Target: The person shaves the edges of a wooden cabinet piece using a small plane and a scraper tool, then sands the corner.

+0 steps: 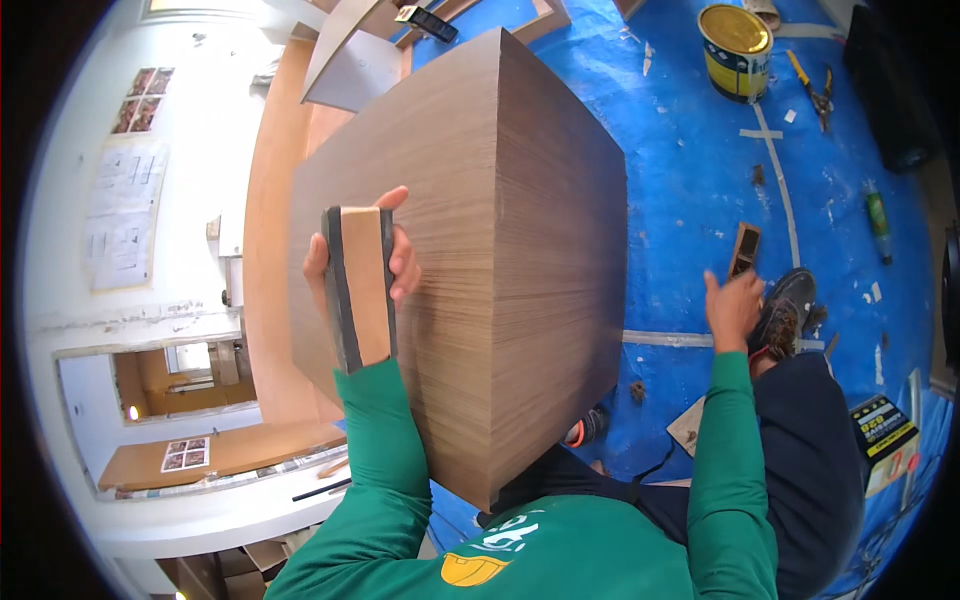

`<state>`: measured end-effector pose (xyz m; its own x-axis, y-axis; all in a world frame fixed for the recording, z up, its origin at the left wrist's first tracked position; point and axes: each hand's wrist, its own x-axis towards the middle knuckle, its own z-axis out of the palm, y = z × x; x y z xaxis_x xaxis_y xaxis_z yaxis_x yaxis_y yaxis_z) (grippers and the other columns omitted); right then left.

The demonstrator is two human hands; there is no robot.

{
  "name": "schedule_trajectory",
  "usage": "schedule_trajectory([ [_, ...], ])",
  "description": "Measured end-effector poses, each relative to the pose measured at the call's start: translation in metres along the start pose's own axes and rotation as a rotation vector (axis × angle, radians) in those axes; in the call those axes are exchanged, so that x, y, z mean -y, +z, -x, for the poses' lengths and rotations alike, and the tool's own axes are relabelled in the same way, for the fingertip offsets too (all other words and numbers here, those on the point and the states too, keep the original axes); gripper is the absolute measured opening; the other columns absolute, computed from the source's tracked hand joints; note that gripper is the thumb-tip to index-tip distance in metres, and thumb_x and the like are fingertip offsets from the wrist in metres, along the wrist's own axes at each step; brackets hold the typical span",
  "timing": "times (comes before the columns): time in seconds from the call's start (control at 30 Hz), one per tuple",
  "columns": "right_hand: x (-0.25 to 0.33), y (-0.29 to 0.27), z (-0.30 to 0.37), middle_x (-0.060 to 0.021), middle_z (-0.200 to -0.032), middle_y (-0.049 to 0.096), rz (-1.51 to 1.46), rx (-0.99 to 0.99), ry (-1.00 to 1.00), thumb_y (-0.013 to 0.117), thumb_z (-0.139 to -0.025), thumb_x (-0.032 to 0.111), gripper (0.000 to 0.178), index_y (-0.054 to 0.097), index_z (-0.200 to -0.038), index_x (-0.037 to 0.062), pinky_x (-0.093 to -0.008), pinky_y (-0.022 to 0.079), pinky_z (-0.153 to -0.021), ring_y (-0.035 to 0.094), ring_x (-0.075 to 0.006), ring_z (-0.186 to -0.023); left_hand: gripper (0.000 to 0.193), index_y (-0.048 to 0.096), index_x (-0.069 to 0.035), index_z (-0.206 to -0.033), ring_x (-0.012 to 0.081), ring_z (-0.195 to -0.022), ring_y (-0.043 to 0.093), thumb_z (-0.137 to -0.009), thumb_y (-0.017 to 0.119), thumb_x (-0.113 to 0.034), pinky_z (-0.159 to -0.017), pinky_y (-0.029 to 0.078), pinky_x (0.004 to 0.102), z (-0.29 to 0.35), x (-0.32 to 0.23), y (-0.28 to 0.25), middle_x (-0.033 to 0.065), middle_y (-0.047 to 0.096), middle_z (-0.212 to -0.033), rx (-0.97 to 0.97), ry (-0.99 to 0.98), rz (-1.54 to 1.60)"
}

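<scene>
My left hand (402,262) is wrapped around a sanding block (362,285), a tan wooden block with dark abrasive sheet folded over both long edges. It holds the block up in front of the large wood-grain cabinet box (450,180), whose corner edge points toward me. Low on the right, my right hand (734,308) reaches down beside my shoe (788,312). Its fingers are curled at the near end of a small wooden hand plane (745,248), with the thumb apart; part of the grip is hidden behind the hand.
Blue sheeting (690,190) covers the floor, with tape strips on it. A yellow-lidded tin (738,55), yellow-handled pliers (812,92) and a green bottle (878,225) stand or lie at right. A yellow-black box (884,430) is near my knee. Wood panels (275,230) stand at left.
</scene>
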<state>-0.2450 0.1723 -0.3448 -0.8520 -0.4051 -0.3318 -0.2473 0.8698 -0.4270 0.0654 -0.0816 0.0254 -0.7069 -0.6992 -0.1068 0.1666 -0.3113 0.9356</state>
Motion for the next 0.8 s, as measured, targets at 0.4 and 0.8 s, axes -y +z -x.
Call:
schedule_trajectory([
  [0.4,-0.048,0.065,-0.015,-0.0272,-0.145,0.06,0.098,-0.019,0.117,0.089,-0.095,0.054,0.092,0.052,-0.153,-0.0065,-0.056,0.061,-0.105,0.067,-0.0495,-0.13,0.109,0.044,0.018,-0.159,0.0235,-0.057,0.066,-0.106,0.055,-0.076,-0.047,0.051,0.0297,-0.047,0.009,0.003,0.0154,0.066,-0.083,-0.305,0.101,-0.228],
  [0.8,-0.065,0.086,-0.06,-0.0235,-0.108,0.075,-0.503,0.03,0.292,0.076,-0.104,0.051,0.073,0.056,-0.141,-0.009,-0.0563,0.061,-0.095,0.075,-0.0454,-0.101,0.099,0.053,0.009,-0.151,0.0219,-0.066,0.067,-0.104,0.055,-0.078,-0.059,0.055,0.0318,-0.079,0.026,0.028,0.0135,0.067,-0.086,-0.336,0.243,-0.283],
])
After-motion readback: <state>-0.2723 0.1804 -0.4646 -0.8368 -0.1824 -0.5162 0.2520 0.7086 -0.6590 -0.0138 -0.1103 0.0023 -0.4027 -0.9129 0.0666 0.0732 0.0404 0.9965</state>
